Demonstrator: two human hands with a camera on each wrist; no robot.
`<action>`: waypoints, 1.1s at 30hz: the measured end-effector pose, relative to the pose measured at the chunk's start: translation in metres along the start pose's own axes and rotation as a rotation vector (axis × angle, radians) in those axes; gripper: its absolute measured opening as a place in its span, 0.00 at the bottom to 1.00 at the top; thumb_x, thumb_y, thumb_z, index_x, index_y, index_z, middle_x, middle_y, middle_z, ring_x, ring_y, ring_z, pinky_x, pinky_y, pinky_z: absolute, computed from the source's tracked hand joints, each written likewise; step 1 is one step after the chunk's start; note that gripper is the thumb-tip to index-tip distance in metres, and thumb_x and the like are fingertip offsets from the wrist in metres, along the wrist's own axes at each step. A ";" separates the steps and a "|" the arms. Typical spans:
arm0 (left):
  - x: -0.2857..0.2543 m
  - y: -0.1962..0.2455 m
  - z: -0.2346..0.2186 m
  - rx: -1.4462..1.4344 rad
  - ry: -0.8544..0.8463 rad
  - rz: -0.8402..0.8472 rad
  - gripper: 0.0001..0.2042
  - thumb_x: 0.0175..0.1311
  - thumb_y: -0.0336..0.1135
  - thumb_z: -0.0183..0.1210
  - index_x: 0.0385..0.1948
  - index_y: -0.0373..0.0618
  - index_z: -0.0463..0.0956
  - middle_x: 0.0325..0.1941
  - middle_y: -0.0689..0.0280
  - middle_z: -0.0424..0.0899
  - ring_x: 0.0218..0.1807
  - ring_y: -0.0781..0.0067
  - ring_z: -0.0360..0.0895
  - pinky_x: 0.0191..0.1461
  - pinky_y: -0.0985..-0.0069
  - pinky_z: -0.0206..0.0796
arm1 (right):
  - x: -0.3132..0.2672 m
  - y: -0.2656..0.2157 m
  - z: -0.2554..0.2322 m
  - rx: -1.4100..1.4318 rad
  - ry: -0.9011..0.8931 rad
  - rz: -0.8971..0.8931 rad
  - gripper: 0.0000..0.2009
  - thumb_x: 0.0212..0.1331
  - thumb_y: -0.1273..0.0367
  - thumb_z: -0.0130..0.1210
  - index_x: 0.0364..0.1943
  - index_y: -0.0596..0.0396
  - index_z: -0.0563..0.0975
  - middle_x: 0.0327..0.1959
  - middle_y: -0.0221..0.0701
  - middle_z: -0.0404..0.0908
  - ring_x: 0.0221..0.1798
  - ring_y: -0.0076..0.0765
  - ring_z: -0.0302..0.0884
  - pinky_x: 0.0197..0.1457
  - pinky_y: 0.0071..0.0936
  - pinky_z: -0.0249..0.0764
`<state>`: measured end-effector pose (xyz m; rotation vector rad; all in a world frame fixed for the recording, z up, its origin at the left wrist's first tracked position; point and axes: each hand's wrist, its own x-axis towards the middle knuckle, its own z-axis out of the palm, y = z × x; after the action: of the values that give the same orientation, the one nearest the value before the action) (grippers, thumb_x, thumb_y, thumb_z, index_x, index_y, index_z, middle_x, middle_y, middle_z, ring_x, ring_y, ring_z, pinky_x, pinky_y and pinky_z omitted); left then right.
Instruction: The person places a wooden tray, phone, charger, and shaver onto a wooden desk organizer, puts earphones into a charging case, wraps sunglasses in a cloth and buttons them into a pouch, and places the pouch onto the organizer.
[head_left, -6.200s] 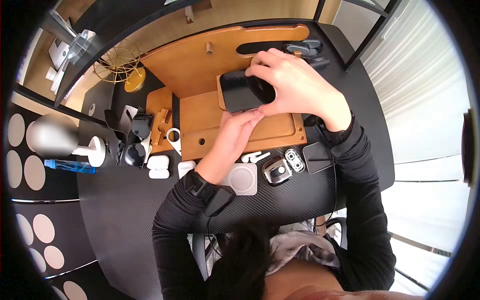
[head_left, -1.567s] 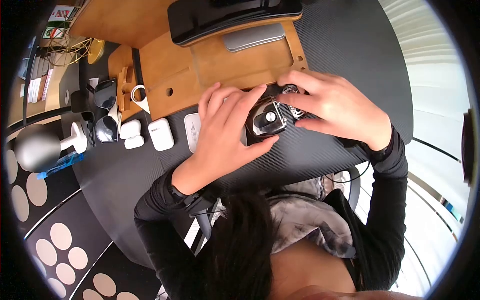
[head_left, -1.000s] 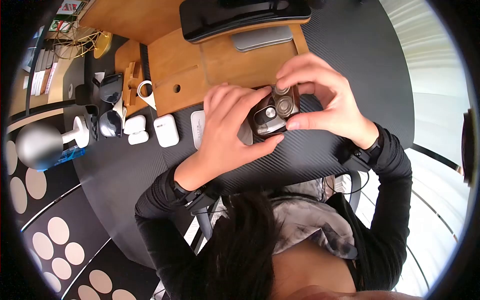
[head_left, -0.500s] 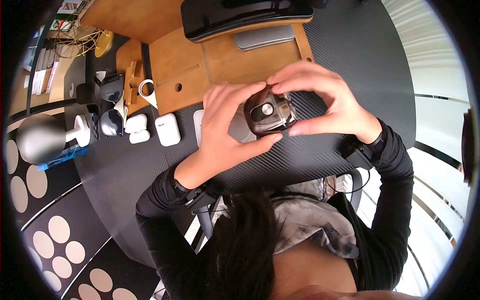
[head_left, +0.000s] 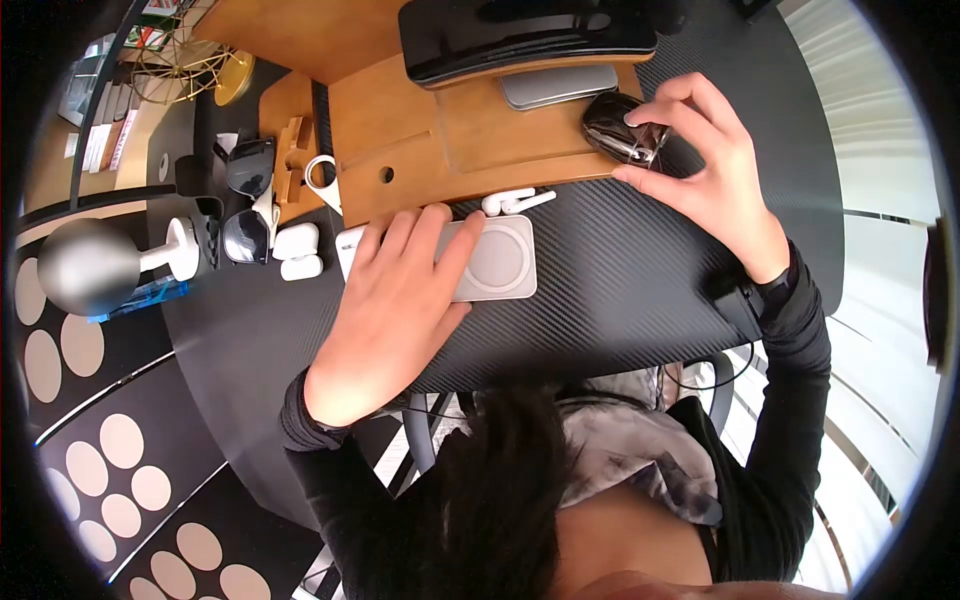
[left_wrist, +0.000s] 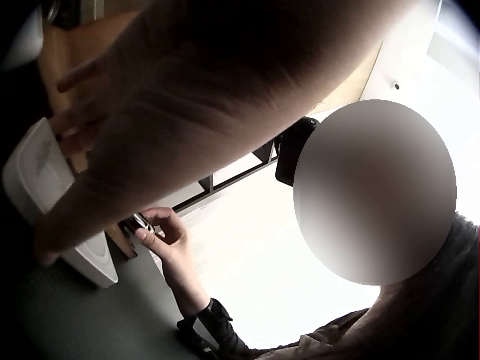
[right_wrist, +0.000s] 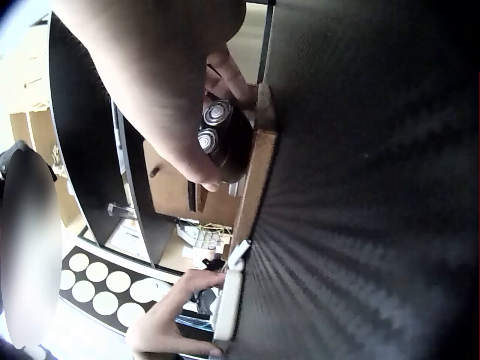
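Right grip (head_left: 726, 165) pinches a dark shaver (head_left: 622, 128) between thumb and fingers, at the right end of a wooden stand (head_left: 500, 150); left grip (head_left: 392, 305) spans a pale power bank (head_left: 512, 285) edge to edge. A level, gentle hold, avoiding the round shaving heads (right_wrist: 217, 112), seems best.

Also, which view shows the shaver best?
Right wrist: the shaver shows large, with two round heads. Head view: glossy casing, right hand partly over it. Left wrist: only a small part.
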<state>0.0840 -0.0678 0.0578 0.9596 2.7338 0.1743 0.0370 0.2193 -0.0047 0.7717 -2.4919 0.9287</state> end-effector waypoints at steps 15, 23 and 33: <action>0.009 -0.015 -0.012 -0.307 0.196 0.055 0.28 0.39 0.29 0.69 0.50 0.45 0.74 0.49 0.58 0.74 0.51 0.53 0.72 0.53 0.66 0.65 | 0.000 -0.019 -0.012 -0.120 -0.138 -0.036 0.12 0.45 0.70 0.65 0.35 0.57 0.78 0.32 0.30 0.71 0.28 0.37 0.77 0.30 0.31 0.74; 0.048 -0.037 0.027 -0.328 0.430 0.021 0.24 0.46 0.32 0.69 0.50 0.46 0.76 0.55 0.59 0.75 0.57 0.55 0.72 0.58 0.68 0.64 | 0.000 -0.017 -0.004 -0.073 -0.075 -0.029 0.10 0.48 0.70 0.64 0.33 0.56 0.77 0.38 0.30 0.73 0.30 0.35 0.77 0.32 0.28 0.75; 0.060 -0.035 0.044 -0.397 0.583 0.073 0.17 0.52 0.33 0.66 0.45 0.44 0.78 0.54 0.59 0.73 0.52 0.56 0.72 0.52 0.67 0.66 | 0.005 -0.009 0.002 -0.096 -0.035 -0.088 0.11 0.48 0.72 0.62 0.37 0.56 0.77 0.41 0.29 0.73 0.36 0.36 0.78 0.39 0.29 0.77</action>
<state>0.0288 -0.0555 -0.0022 1.0064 2.9680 1.1222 0.0386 0.2104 0.0012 0.8645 -2.4899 0.7664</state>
